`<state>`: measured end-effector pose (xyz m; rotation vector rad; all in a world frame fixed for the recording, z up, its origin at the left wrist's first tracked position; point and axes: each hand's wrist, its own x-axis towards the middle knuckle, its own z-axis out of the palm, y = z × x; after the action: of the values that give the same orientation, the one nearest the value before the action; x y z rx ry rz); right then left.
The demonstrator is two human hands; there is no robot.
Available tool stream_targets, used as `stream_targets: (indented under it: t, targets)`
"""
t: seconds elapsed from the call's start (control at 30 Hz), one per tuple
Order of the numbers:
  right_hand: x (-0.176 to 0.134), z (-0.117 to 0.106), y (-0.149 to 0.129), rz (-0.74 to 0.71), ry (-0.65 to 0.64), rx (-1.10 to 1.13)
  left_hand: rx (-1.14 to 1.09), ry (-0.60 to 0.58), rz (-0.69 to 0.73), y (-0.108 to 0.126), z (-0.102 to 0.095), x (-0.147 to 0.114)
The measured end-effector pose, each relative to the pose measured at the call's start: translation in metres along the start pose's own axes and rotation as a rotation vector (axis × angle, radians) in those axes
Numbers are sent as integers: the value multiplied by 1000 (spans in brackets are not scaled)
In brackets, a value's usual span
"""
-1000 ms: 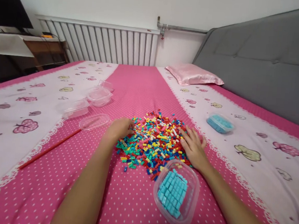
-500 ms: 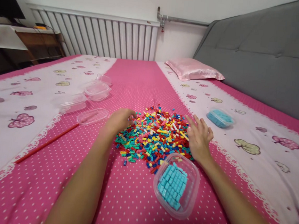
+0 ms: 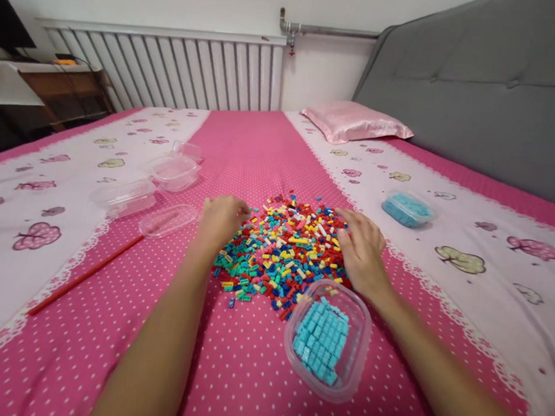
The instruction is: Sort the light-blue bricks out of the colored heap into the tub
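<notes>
A heap of small multicoloured building bricks (image 3: 288, 248) lies spread on the bed. My left hand (image 3: 223, 219) rests at its left edge with bent fingers, the tips partly hidden, and I see no brick in it. On the opposite side, my right hand (image 3: 364, 248) touches the heap's edge, fingers stretched forward and slightly apart, holding nothing visible. Near me, against the heap's front right, stands a clear plastic container (image 3: 359, 361) with light-blue bricks (image 3: 319, 341) laid in neat rows. Another clear tub of light-blue bricks (image 3: 407, 208) sits farther right.
Left of the heap are clear empty tubs (image 3: 176, 170), another clear box (image 3: 125, 198) and a flat clear lid (image 3: 167, 220). A red stick (image 3: 87, 274) points toward the lid. A pink pillow (image 3: 353, 121) lies by the grey headboard (image 3: 481, 103), with a radiator (image 3: 173, 69) behind.
My right hand has come down and inward onto the heap's right edge, its fingers less spread. My left hand has shifted only slightly. The view has tilted a little.
</notes>
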<state>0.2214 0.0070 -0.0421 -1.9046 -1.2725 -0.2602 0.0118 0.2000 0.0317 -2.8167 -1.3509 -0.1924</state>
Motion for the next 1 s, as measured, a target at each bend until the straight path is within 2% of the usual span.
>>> stream_targets:
  t: [0.17,0.3,0.53,0.67,0.73,0.83,0.93,1.0]
  targets:
    - [-2,0,-7,-26,-39,30,55,-116,-24,4,18,5]
    - [-1,-5,-13,-21,-47,39,71,-154,2,5,21,8]
    - [2,-36,-1,-18,-27,103,-19,-46,23,7,16,5]
    - [2,-42,-2,-19,13,173,-151,8,41,8,4,2]
    - [0,-42,-15,-49,17,211,-258,-11,109,16,-6,-2]
    - [-4,-43,-41,-135,-54,295,-438,-101,309,37,-18,-12]
    - [-10,-44,-58,-211,-152,375,-658,-174,541,59,-20,-23]
    - [-13,-44,-62,-201,-171,416,-772,-211,647,70,-19,-28]
